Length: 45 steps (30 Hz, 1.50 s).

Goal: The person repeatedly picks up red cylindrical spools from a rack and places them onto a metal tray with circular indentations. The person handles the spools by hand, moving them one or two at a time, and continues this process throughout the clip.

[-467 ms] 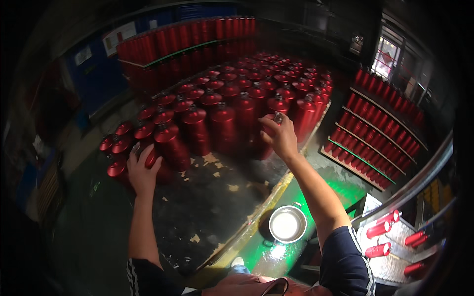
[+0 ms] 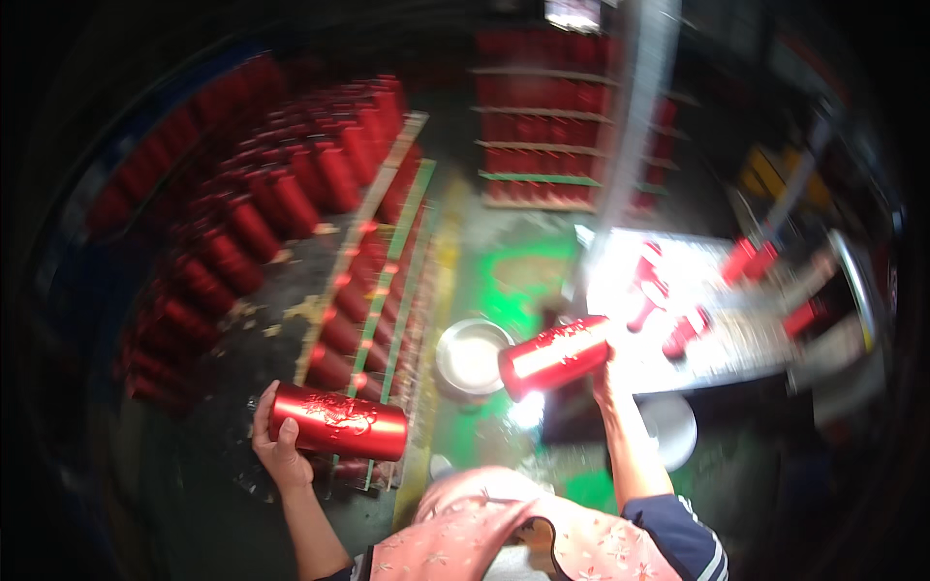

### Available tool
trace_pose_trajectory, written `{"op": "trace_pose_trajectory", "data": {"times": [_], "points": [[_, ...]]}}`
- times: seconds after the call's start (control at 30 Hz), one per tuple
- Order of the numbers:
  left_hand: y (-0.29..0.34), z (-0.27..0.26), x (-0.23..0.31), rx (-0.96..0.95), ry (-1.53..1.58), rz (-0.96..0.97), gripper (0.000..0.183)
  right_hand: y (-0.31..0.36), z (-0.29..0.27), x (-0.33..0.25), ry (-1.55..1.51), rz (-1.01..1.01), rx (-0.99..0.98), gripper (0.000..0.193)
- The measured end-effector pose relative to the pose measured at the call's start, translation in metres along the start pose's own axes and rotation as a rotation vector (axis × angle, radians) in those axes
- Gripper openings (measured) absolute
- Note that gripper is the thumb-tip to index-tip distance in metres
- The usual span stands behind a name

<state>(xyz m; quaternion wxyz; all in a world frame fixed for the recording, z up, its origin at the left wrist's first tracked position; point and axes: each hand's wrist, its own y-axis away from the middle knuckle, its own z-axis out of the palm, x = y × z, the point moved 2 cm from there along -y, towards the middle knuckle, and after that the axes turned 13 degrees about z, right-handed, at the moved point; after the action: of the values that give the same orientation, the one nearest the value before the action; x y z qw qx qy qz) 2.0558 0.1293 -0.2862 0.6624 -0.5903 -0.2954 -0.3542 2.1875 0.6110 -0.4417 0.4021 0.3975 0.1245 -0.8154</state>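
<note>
A shiny red bottle (image 2: 339, 423) with a raised pattern lies tilted sideways in my left hand (image 2: 278, 447), which is closed round its left end, its base towards the right. My right hand (image 2: 609, 376) is closed on the right end of a second red bottle (image 2: 555, 357), also held on its side and reflecting bright light. The two bottles are apart, above the floor in front of my body. The gripped ends are mostly hidden by my hands, and the right hand's fingers show only in part.
Rows of red bottles (image 2: 247, 228) stand on a dark stacked platform (image 2: 291, 334) at left. A metal pot (image 2: 443, 360) sits on the green floor. At right, a brightly lit table (image 2: 736, 353) holds several red bottles. A bottle-filled rack (image 2: 542, 131) stands behind; a blurred post (image 2: 635, 126) rises beside it.
Both hands have lifted red bottles off the platform and tipped them sideways. The view has swung right, bringing the lit table closer to the middle.
</note>
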Motion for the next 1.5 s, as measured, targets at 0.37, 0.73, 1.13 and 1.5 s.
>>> {"op": "trace_pose_trajectory", "data": {"times": [0.37, 0.73, 1.13, 1.5], "points": [[0.254, 0.398, -0.094, -0.873, 0.764, -1.103, 0.063, 0.182, -0.252, -0.139, -0.408, 0.058, 0.512, 0.043], [0.469, 0.638, -0.145, -1.406, 1.098, -1.753, 0.028, 0.148, -0.446, -0.161, -1.149, 0.134, 0.229, 0.064], [0.527, 0.764, -0.194, -2.079, 0.792, -0.839, 0.043, 0.099, -0.492, -0.271, -1.175, -0.111, -0.092, 0.047], [0.471, 0.856, -0.052, -1.135, 0.681, -1.995, 0.043, 0.011, -0.639, -0.516, 0.126, -0.495, 1.224, 0.032]]}}
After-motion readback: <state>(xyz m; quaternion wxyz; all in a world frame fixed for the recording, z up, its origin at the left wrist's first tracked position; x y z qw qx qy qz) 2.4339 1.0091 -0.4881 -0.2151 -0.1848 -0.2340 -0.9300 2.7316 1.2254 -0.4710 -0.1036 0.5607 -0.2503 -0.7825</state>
